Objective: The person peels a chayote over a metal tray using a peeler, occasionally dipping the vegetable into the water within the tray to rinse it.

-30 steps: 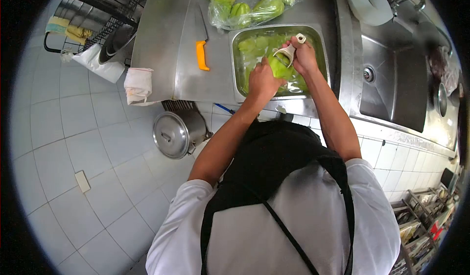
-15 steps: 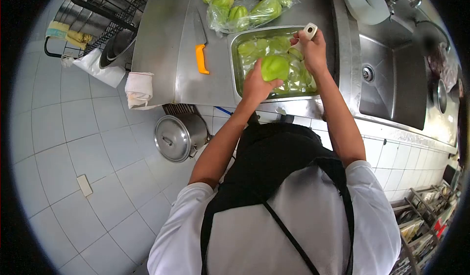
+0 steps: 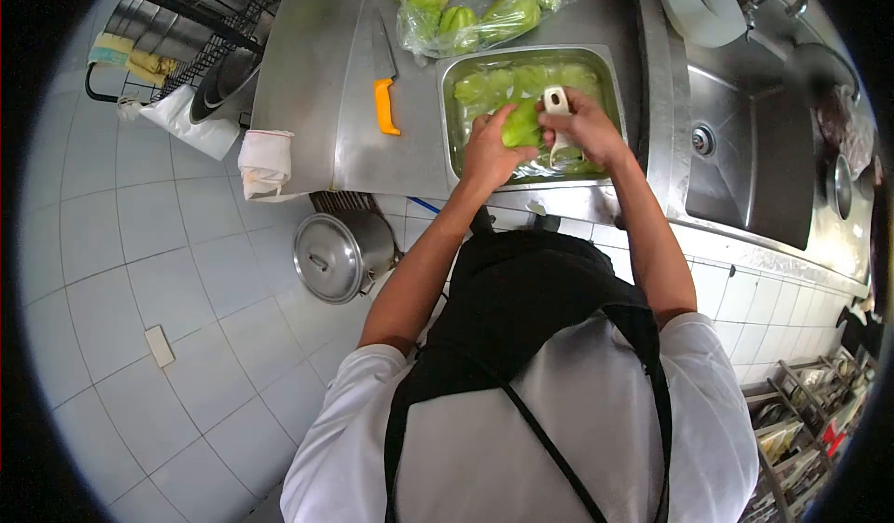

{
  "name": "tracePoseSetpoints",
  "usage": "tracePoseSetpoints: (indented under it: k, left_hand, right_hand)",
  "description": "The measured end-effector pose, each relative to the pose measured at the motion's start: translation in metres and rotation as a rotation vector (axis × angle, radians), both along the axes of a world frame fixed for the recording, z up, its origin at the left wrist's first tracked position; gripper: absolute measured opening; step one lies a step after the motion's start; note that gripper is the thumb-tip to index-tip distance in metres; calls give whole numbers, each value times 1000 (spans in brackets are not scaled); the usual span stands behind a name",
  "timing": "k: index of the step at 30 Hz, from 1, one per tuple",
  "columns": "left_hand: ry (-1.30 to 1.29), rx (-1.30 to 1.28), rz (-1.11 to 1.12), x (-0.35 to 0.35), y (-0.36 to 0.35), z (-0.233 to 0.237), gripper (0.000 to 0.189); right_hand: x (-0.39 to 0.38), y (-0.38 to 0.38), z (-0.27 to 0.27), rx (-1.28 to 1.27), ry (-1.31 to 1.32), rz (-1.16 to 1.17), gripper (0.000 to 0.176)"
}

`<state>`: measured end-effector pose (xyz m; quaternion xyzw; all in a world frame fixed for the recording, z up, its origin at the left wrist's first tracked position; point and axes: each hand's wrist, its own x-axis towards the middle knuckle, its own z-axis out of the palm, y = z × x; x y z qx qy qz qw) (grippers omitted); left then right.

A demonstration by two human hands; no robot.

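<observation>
One smooth green chayote (image 3: 523, 124) | left hand (image 3: 494, 150) | rectangular metal pan (image 3: 448, 158)

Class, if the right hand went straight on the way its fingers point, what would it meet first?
The right hand would most likely meet the green vegetable held in the left hand; with one view, any gap between them is hard to judge.

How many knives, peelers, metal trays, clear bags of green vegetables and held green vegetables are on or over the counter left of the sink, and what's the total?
Knife: 1
Peeler: 1
Metal tray: 1
Clear bag of green vegetables: 1
Held green vegetable: 1
Total: 5
</observation>
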<state>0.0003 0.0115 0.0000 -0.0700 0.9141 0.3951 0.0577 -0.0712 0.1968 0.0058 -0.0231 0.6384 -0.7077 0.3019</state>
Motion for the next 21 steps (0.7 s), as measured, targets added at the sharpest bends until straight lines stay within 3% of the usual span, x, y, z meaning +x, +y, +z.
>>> tracePoseSetpoints:
  k: [1,5,11,14,17,21]
  left_hand:
    - [-4,13,0,-1,0,3,94]
    - [-53,6,-32,-6,3,9,102]
    - [-32,-1,-57,-14,-2,9,99]
    - [-37,75,-19,-14,-5,7,98]
    - [1,98,27,-18,-6,-4,97]
    - [147,-103,7,-13,-1,0,92]
  right_hand:
    - [2,0,0,78,88,76,30]
    - [9,-8,-14,329,504,-34,40]
    - [-1,1,-9,422,511,-72,43]
    - [-24,14,-31,838,743,-214,34]
    - [-28,9,-14,194,224,-458,25]
    - [-25,-14,2,-480,-192,-444,14]
